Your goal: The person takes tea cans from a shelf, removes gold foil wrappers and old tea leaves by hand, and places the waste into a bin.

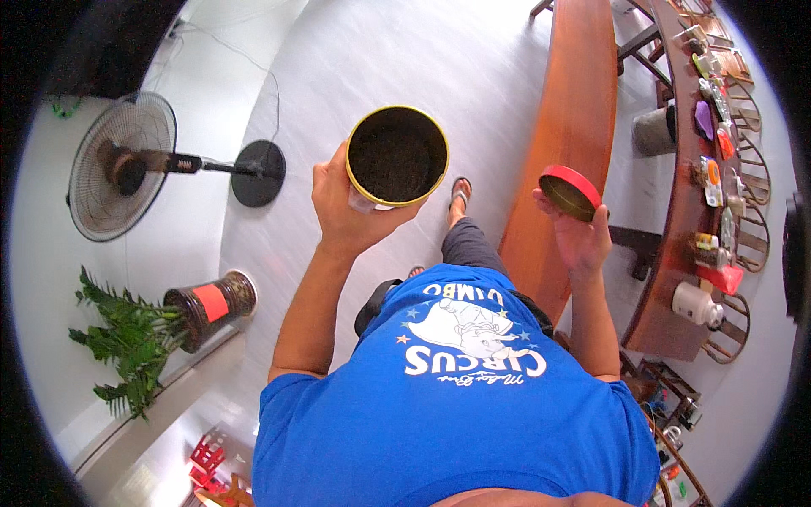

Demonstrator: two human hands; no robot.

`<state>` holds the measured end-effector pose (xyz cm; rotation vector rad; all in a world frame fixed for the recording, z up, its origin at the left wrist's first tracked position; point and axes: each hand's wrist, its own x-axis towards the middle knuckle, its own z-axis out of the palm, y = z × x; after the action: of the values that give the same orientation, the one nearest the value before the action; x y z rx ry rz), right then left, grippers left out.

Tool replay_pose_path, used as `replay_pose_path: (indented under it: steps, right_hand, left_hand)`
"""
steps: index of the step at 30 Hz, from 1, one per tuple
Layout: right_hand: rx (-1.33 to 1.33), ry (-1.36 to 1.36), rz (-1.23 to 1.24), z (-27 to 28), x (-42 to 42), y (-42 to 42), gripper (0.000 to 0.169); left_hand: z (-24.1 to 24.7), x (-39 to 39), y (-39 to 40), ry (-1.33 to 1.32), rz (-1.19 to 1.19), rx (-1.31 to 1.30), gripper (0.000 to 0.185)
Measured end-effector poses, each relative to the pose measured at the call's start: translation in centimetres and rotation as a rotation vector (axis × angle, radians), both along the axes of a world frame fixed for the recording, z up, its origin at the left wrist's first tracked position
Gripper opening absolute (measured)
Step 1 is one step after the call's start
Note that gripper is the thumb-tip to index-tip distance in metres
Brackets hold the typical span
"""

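Note:
My left hand (355,209) grips a round canister (398,155) with a yellow rim, its top uncovered and facing the camera. Dark loose material, perhaps tea leaves, shows inside; how deep it lies I cannot tell. Over to the right, my right hand (580,237) holds a round red lid (573,190) by its edge, tilted with its dull inner side showing. Canister and lid are well apart. Below the lid runs a long wooden bench (570,108).
A long wooden table (659,279) at the right bears a white jar (694,304) and several small items, with chairs beyond. On the left stand a pedestal fan (127,168) and a leafy plant (127,342) in a dark pot (209,307). A grey bin (652,132) stands under the table.

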<state>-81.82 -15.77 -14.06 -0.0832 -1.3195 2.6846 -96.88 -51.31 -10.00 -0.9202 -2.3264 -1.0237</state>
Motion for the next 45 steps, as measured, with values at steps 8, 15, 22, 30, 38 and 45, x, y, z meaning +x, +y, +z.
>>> replay_pose_path:
  steps: [8, 15, 22, 30, 38, 45]
  right_hand:
    - [-0.169, -0.090, 0.018, 0.5, -15.6, 8.0, 0.068]
    - [-0.062, 0.008, 0.063, 3.3, -29.1, 15.5, 0.068]
    - [0.015, 0.060, 0.005, 2.5, -43.8, 22.1, 0.071]
    - [-0.048, 0.016, -0.221, 3.4, -60.1, 33.4, 0.067]
    - [-0.118, 0.035, -0.410, 4.4, -74.0, 42.4, 0.065]
    - [-0.332, 0.050, -0.487, -1.0, -90.6, 55.1, 0.044]
  left_hand:
    - [4.4, -12.7, 8.3, 0.080, 0.060, -0.158, 0.109]
    - [5.3, -27.3, 17.6, 0.068, 0.085, -0.035, 0.093]
    - [1.2, -45.2, 27.9, 0.058, 0.061, 0.071, 0.088]
    - [1.9, -62.8, 42.4, -0.149, -0.240, 0.270, 0.080]
    - [4.1, -77.8, 57.9, -0.401, -0.718, 0.335, 0.079]
    - [3.1, -89.9, 71.8, -0.389, -0.794, 0.303, 0.076]
